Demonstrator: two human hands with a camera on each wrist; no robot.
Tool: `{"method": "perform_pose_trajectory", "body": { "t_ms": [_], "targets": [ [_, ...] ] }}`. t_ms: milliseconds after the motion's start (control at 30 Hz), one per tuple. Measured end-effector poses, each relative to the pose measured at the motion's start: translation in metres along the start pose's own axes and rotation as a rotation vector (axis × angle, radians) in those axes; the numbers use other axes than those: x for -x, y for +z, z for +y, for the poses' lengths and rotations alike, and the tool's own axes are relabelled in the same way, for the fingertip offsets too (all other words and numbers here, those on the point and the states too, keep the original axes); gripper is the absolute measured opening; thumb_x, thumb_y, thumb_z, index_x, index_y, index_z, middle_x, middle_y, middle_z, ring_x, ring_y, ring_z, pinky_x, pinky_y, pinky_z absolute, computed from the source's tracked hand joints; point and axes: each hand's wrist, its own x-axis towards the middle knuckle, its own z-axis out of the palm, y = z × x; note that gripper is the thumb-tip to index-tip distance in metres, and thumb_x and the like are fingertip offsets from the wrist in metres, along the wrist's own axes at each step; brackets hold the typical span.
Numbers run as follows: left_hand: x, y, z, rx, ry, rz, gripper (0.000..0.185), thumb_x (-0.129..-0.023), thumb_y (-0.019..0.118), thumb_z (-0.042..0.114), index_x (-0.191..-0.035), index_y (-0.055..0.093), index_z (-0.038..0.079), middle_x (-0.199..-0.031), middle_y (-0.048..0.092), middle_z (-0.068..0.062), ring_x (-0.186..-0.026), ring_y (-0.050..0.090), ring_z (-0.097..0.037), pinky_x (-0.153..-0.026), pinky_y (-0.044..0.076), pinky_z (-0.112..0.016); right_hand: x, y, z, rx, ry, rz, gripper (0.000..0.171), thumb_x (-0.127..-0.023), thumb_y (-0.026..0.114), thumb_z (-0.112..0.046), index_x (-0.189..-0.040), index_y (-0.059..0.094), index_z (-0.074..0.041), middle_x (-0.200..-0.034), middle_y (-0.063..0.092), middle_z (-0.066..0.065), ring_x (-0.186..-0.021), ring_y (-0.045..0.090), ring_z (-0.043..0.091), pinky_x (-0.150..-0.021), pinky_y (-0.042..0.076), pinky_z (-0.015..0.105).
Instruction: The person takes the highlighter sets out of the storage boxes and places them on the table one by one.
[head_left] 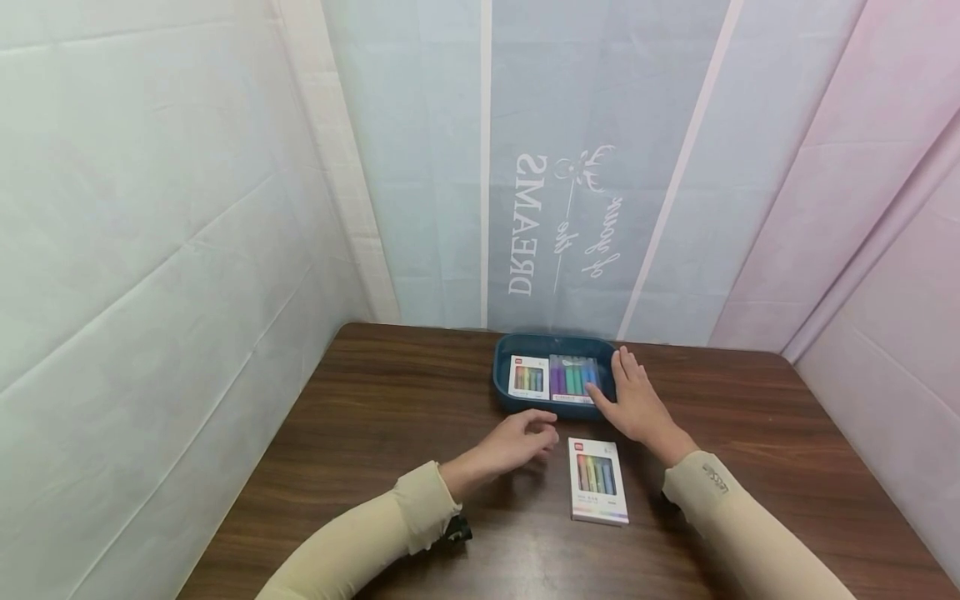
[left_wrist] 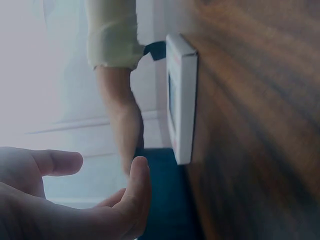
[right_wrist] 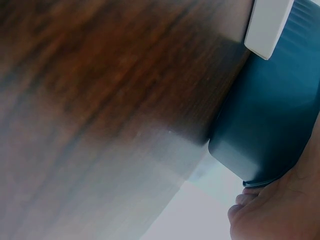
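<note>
In the middle of the head view, low in the frame, the right hand [head_left: 633, 400] is lying with its fingers straight and spread over the right rim of a dark blue tray [head_left: 504, 392], its fingertips touching the clear-fronted pack of markers [head_left: 573, 377] that is sitting in the right part of the tray; the thumb is pointing toward the tray's near edge. A smaller white box of markers [head_left: 528, 377] is lying in the left part of the tray, just beside the clear-fronted pack. Left of the right hand and nearer the lower edge of the frame, the left hand [head_left: 517, 440] is hovering over the dark wooden worktop [head_left: 375, 417] with its fingers loosely curled and holding nothing, near the tray's near rim. A third white box of markers [head_left: 597, 480] is lying flat on the worktop below the tray, just to the right of the left hand and apart from it. In the left wrist view, the left hand's relaxed fingers [left_wrist: 140, 185] are showing at the lower left, with that white box standing out at centre top and the other forearm in its beige sleeve [left_wrist: 112, 35] behind it. In the right wrist view, the tray's outer wall is filling the right side, with fingers resting at its lower right corner.
</note>
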Motion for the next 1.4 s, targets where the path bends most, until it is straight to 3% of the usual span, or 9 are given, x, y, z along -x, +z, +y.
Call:
{"method": "perform_pose_trajectory", "body": {
  "t_ms": [267,667,867,1100,1400],
  "targets": [
    [-0.009,-0.01,0.012,0.059,0.042,0.032,0.047,-0.109,0.065,0.022,-0.149,0.059,-0.001,-0.125,0.072,-0.014,-0.12,0.07,-0.043,-0.105,0.056,-0.053,0.001,0.0,0.0,-0.002,-0.002,0.0,0.103,-0.108,0.05,-0.063,-0.166,0.01,0.013,-0.175,0.003,0.034,-0.163,0.004,0.05,-0.129,0.011,0.066],
    [-0.025,-0.026,0.021,-0.044,0.106,0.095,0.047,-0.109,0.063,0.024,-0.149,0.059,0.0,-0.133,0.068,-0.018,-0.12,0.072,-0.039,-0.103,0.058,-0.044,0.002,0.0,0.0,-0.008,-0.005,0.009,0.103,-0.109,0.051,-0.062,-0.165,0.01,0.013,-0.175,0.003,0.034,-0.163,0.003,0.049,-0.129,0.011,0.065],
    [-0.034,-0.034,0.021,-0.12,0.102,0.143,0.045,-0.108,0.063,0.028,-0.147,0.063,0.006,-0.134,0.069,-0.011,-0.119,0.069,-0.027,-0.101,0.057,-0.044,0.003,-0.001,0.0,-0.005,-0.005,0.009,0.104,-0.108,0.05,-0.064,-0.166,0.01,0.013,-0.175,0.003,0.033,-0.163,0.004,0.049,-0.129,0.012,0.066],
    [-0.048,-0.04,0.02,-0.135,0.099,0.174,0.045,-0.108,0.063,0.028,-0.146,0.063,0.003,-0.14,0.067,-0.015,-0.13,0.063,-0.031,-0.106,0.054,-0.047,0.002,-0.002,0.0,-0.01,-0.012,0.011,0.103,-0.108,0.051,-0.063,-0.166,0.011,0.013,-0.175,0.004,0.033,-0.163,0.004,0.049,-0.129,0.011,0.065],
    [-0.062,-0.045,0.016,-0.168,0.074,0.205,0.049,-0.106,0.066,0.027,-0.146,0.061,0.001,-0.134,0.068,-0.015,-0.121,0.067,-0.029,-0.1,0.057,-0.045,0.004,-0.002,-0.001,-0.031,-0.019,0.002,0.104,-0.108,0.051,-0.063,-0.166,0.009,0.012,-0.175,0.003,0.032,-0.163,0.003,0.048,-0.13,0.009,0.064]
  ]
}}
